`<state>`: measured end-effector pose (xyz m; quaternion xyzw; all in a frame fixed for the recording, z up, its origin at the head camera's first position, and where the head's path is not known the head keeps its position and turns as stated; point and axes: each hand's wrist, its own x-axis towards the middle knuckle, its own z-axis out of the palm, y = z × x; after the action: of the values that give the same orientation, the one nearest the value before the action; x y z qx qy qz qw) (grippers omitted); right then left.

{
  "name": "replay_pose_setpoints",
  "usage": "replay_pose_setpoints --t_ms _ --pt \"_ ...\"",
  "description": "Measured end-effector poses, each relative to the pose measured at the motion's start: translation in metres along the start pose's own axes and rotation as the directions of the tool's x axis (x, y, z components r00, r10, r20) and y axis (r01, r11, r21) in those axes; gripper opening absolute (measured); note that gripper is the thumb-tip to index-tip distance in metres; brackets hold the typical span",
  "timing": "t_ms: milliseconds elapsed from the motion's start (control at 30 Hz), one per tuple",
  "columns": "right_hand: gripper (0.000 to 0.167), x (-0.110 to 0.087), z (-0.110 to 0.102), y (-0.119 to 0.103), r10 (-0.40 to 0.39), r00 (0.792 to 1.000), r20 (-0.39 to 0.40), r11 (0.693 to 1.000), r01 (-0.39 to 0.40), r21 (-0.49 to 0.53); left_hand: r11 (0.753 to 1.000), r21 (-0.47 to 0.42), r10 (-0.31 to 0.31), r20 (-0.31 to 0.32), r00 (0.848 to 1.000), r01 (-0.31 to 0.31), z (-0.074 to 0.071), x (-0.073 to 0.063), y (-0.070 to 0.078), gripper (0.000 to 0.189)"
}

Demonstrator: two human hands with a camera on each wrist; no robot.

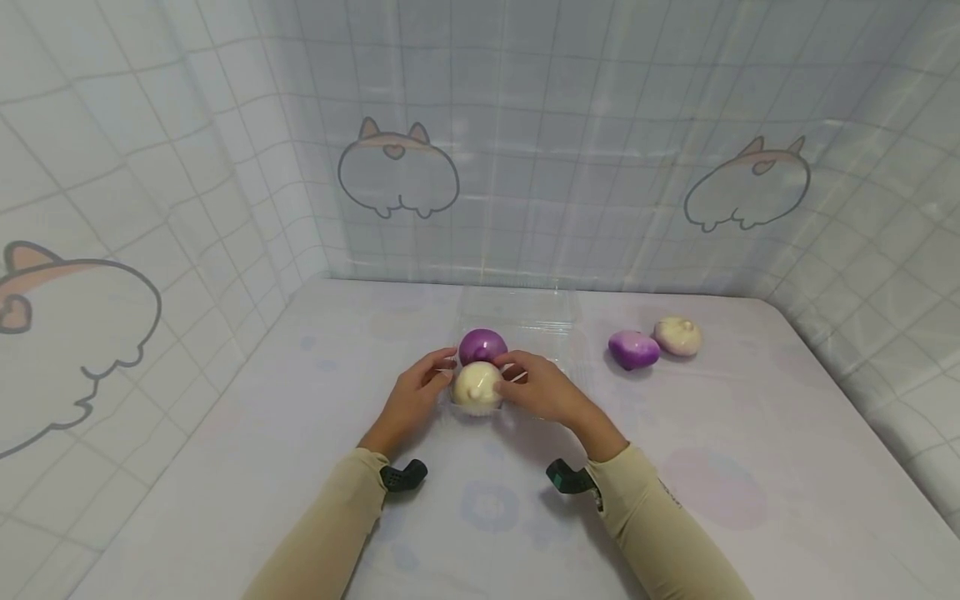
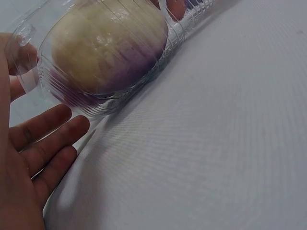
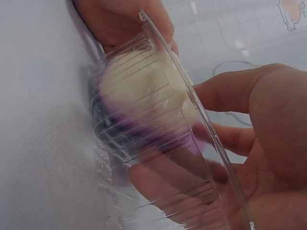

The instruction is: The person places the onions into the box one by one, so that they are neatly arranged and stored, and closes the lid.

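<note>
A pale table (image 1: 465,542) bears a clear container (image 1: 551,343). The left hand (image 1: 415,392), fingers spread, flanks it; the right hand (image 1: 546,390) touches a cream turnip (image 1: 476,383) inside, whether pinching I cannot tell. A purple turnip (image 1: 482,343) sits just behind; 2 more turnips (image 1: 633,349) lie to the right.

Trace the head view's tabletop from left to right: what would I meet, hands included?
Left hand, glossy cream-topped round bulb between the hands, right hand, glossy purple-and-pale rounded bulb, pale cream rounded bulb.
</note>
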<state>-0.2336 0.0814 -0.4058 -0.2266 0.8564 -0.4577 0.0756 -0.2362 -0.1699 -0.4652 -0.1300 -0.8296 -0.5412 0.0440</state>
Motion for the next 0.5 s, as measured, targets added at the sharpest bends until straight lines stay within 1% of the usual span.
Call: replay_pose_setpoints --t_ms 200,333,500 --pt "0.038 0.0002 -0.0013 0.0006 0.029 0.999 -0.045 1.0 -0.03 -0.005 1.0 -0.005 -0.005 0.007 1.0 0.005 0.0005 -0.0006 0.0023 0.038" --pt "0.042 0.0003 -0.0026 -0.0015 0.063 0.996 -0.067 0.997 -0.06 0.045 1.0 0.001 -0.016 0.01 1.0 0.016 -0.0005 -0.0015 0.0032 0.038" --pt "0.046 -0.0013 -0.0087 -0.0035 0.059 0.993 -0.098 0.994 -0.05 0.098 1.0 0.001 -0.026 0.004 1.0 0.026 -0.0006 -0.002 0.0031 0.038"
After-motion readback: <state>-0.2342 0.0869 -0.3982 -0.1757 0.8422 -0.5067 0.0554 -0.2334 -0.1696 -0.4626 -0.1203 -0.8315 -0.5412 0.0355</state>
